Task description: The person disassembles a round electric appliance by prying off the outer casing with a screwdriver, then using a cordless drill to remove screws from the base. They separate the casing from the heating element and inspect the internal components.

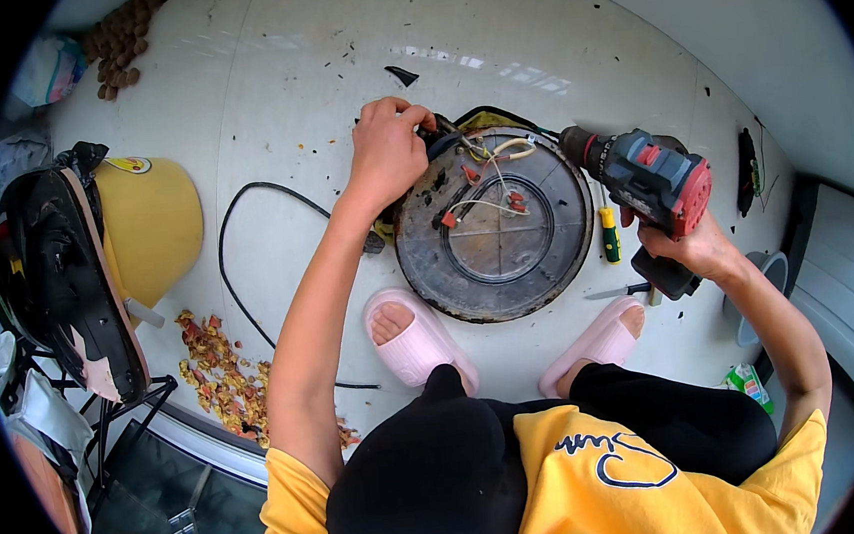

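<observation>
A round, dark, dirty base plate [426, 257] lies on the floor in front of my feet, with loose wires and red connectors [517, 201] on its upper face. My left hand [388, 155] is at its far left edge, fingers curled in a pinch around a dark part there; what exactly they grip is hidden. In my right hand [703, 245] is a red and grey cordless drill [648, 174], held by its handle. The drill's chuck points left, toward the plate's far right rim. Whether its bit touches anything cannot be made out.
A yellow-and-green screwdriver [610, 235] and a knife [620, 292] lie right of the plate. A black cable [228, 245] curves across the floor on the left. Beyond it stand a yellow bucket [164, 217] and a scatter of dry peelings [225, 373]. A black shard [402, 74] lies ahead.
</observation>
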The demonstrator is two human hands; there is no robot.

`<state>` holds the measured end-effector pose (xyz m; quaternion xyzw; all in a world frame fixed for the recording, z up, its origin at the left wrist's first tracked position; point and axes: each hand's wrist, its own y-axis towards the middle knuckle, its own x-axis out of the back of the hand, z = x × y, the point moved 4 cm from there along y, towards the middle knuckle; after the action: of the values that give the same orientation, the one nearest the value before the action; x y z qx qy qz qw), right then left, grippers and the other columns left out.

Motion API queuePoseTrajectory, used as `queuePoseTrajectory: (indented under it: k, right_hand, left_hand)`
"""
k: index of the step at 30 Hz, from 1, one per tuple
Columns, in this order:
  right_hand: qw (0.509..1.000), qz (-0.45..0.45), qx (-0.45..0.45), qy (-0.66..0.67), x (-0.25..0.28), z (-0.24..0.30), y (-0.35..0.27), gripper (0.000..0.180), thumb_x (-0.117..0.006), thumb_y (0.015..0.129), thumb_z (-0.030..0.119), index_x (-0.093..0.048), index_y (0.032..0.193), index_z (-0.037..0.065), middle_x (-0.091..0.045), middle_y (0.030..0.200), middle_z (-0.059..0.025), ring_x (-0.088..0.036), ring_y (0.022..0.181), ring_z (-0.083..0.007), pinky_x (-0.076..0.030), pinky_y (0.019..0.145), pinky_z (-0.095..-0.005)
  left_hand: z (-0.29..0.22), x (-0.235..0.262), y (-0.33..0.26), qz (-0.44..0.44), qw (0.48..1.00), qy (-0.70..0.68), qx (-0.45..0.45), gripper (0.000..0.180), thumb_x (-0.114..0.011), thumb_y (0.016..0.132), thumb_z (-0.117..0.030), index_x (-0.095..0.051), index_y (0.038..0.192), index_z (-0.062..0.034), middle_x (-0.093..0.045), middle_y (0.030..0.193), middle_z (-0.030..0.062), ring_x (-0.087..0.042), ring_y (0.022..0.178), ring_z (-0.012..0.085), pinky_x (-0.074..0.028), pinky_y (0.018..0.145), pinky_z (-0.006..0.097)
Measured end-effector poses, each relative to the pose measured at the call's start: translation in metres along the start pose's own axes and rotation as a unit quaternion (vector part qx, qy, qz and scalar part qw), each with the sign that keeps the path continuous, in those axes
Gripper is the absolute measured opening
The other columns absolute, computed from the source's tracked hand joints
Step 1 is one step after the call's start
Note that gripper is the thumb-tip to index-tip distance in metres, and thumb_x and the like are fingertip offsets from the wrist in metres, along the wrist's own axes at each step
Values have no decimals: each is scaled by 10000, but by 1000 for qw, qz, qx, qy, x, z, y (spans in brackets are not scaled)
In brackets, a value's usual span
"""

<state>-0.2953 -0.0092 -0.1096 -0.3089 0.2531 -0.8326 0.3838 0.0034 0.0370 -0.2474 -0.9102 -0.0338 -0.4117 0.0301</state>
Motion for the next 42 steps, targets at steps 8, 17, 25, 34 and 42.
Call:
queuePoseTrajectory:
  k: [8, 17, 25, 34, 42]
  right_hand:
    - [986, 103, -14, 133, -15, 19, 25, 299, -545, 680, 21, -550, 978, 1, -575, 820, -40, -486, 540, -82, -430, 510, -245]
    - [981, 131, -35, 138, -49, 54, 63, 423, -551, 668, 55, -534, 1081, -35, -555, 802, -62, -480, 546, -106, -429, 517, -252]
    - [983, 120, -60, 128, -67, 62, 68, 414, -545, 658, 43, -536, 1065, -34, -559, 806, -66, -475, 537, -104, -423, 499, -255]
    - [990, -90, -20, -108, -3, 29, 32, 321, -594, 662, 58, -557, 979, 20, -574, 812, -46, -515, 603, -137, -453, 582, -269]
    - [893, -316, -6, -321, 55, -57, -9, 467, -694, 690, 133, -565, 1119, 2, -599, 1019, -216, -574, 945, -395, -459, 821, -414]
  left_hand:
    - [-17, 4, -19, -62, 996, 46, -36, 211, -546, 700, -16, -695, 841, -63, -587, 1030, 116, -478, 1071, 313, -386, 914, 422]
    - [-14, 8, -51, -180, 974, -99, 91, 72, -658, 713, -56, -679, 779, -37, -612, 980, 93, -504, 1020, 282, -424, 861, 368]
    - [9, 9, -62, -221, 938, -183, 193, 129, -677, 767, -103, -628, 851, -18, -631, 926, 92, -567, 928, 263, -452, 804, 357]
    - [34, 14, -69, -179, 915, -282, 225, 209, -609, 834, -83, -594, 1017, 19, -649, 948, 112, -623, 883, 189, -482, 819, 308]
    - [37, 27, -101, -180, 925, -246, 226, 205, -580, 872, -97, -578, 1042, 18, -636, 983, 98, -600, 890, 154, -479, 804, 286]
